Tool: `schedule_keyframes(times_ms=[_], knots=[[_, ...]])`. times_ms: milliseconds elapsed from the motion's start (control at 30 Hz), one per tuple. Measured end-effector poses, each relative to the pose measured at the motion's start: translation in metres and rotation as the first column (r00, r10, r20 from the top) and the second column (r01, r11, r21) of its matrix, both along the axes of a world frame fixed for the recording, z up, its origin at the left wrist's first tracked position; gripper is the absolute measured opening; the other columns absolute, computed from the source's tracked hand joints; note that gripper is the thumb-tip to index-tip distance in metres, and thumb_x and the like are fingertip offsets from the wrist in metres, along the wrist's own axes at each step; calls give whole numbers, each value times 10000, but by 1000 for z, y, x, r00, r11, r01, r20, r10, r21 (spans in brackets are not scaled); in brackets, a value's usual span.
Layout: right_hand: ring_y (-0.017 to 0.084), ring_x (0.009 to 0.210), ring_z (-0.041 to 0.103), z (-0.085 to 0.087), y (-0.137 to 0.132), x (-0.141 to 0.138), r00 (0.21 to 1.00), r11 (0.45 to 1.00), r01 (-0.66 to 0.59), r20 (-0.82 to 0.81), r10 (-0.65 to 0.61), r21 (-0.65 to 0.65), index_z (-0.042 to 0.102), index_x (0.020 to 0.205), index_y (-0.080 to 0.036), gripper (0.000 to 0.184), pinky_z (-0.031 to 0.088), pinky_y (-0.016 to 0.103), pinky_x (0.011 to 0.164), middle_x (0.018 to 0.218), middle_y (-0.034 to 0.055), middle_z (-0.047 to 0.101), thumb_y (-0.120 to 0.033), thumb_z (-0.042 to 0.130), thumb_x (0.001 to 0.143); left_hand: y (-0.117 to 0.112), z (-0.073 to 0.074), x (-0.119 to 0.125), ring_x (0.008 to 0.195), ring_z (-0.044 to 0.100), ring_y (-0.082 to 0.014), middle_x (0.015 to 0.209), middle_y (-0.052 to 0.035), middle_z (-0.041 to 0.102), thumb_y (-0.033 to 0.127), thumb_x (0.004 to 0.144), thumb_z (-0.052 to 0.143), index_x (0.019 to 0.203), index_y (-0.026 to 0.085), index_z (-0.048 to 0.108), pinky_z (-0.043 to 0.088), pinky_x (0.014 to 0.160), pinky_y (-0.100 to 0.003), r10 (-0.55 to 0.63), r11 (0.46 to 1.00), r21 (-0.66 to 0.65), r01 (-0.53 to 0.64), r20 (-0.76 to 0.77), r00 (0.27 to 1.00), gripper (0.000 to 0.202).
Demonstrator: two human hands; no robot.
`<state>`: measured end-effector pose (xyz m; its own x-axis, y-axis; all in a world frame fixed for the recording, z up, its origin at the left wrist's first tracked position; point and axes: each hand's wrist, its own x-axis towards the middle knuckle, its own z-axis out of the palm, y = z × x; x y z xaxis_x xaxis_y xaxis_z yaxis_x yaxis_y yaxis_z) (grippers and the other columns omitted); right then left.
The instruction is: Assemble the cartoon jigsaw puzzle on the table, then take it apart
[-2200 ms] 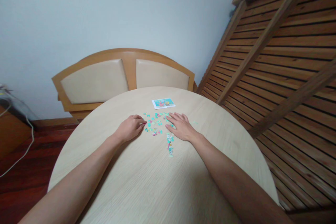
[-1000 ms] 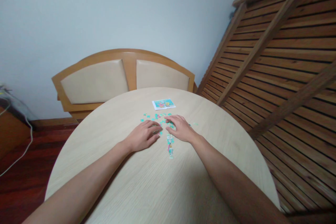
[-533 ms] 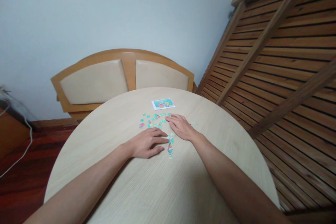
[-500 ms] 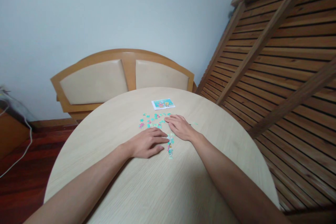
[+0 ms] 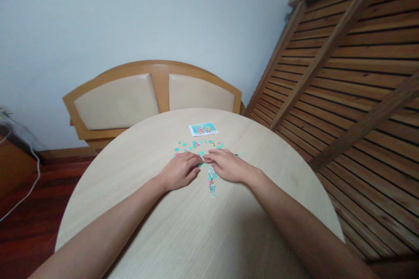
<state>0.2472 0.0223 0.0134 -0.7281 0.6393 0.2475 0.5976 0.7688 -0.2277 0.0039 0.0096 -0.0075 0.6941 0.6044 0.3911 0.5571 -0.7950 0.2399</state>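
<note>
Small turquoise and pink jigsaw pieces (image 5: 185,144) lie loose in the middle of the round table. My left hand (image 5: 181,170) rests at their near left, fingers bent down onto some pieces and thumb apart; I make out no piece gripped. Opposite it, my right hand (image 5: 231,165) lies low over other pieces, its fingers stretched toward the left fingertips, nearly meeting them. A narrow joined strip of jigsaw pieces (image 5: 212,183) runs toward me just below the right hand, its far end partly hidden by the fingers. Pieces beneath both hands are hidden.
A picture card (image 5: 203,129) with cartoon figures lies beyond the pieces on the pale wooden table (image 5: 150,235). Behind the table stands a padded headboard (image 5: 118,102). A slatted wooden panel (image 5: 353,96) leans at the right. A white cable (image 5: 37,174) hangs at the left.
My right hand has drawn back toward me, uncovering pieces at the far right of the scatter. My left hand has shifted slightly away and left off the strip, its fingers more bent.
</note>
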Motion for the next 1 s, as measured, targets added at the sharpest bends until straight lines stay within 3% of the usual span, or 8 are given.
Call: schedule_keyframes(times_ms=[133, 267, 500, 733, 1000], knots=[[229, 1351, 511, -14, -16, 4, 999, 997, -32, -41, 30, -64, 513, 1457, -244, 513, 405, 415, 1125, 1435, 99, 579, -134, 416, 966, 0, -3, 4, 1147, 606, -251, 1198, -91, 693, 246, 970, 522, 1224, 224, 654, 469, 1027, -428, 14, 1000, -1, -15, -21, 1000, 287], [230, 1427, 434, -23, -25, 12, 994, 996, -21, -109, 11, -92, 469, 1489, -238, 503, 363, 443, 1173, 1525, 90, 501, -205, 430, 989, -2, -2, 9, 1030, 642, -248, 1043, -76, 735, 286, 982, 550, 1082, 222, 704, 489, 943, -400, 80, 997, -19, -81, -55, 995, 195], [253, 1190, 579, -11, -31, 15, 987, 997, -27, -157, 14, -75, 564, 1348, -214, 441, 450, 416, 1055, 1222, 97, 666, -312, 628, 922, -6, -3, 17, 953, 648, -228, 978, -45, 740, 183, 926, 612, 1040, 221, 720, 490, 892, -361, 132, 987, -96, -129, 26, 991, 162], [255, 1224, 563, -21, -29, 17, 981, 993, -24, -193, 2, -116, 567, 1330, -218, 429, 444, 413, 1065, 1282, 95, 645, -285, 645, 914, -4, -9, 22, 1000, 658, -216, 1045, -48, 738, 186, 947, 585, 1071, 232, 710, 489, 936, -354, 40, 988, -152, -24, 100, 994, 182], [250, 1201, 579, -26, -24, 18, 972, 991, -51, -236, 21, -125, 560, 1355, -228, 471, 451, 416, 1054, 1262, 88, 657, -276, 678, 901, -4, -10, 21, 984, 657, -213, 1025, -57, 731, 202, 976, 565, 1025, 218, 728, 491, 914, -346, -9, 999, -53, 10, 15, 1000, 171]])
